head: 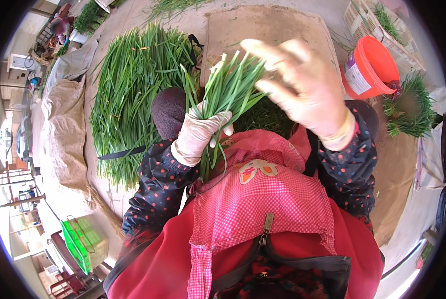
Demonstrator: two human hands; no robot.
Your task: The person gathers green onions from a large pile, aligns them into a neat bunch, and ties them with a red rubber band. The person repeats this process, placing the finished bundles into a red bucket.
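Observation:
My left hand (pixel 202 130), in a whitish glove, is closed around a loose bunch of long green leafy stalks (pixel 228 89), which look like garlic chives, their pale cut ends pointing away from me. My right hand (pixel 301 84), gloved and blurred, is raised just right of those ends with its fingers spread; I see nothing held in it. A large heap of the same stalks (pixel 137 86) lies to the left, a dark strap (pixel 122 152) across its near part. More loose greens (pixel 264 114) lie in shadow between my knees.
A red-orange bucket (pixel 370 69) stands at the right, beside tied green bundles (pixel 410 106). Behind it is a pale plastic crate (pixel 385 33) holding greens. A brown mat (pixel 268 26) lies ahead. At the left are a cloth sheet (pixel 64 130) and a green crate (pixel 82 241); another person (pixel 60 28) is farther off.

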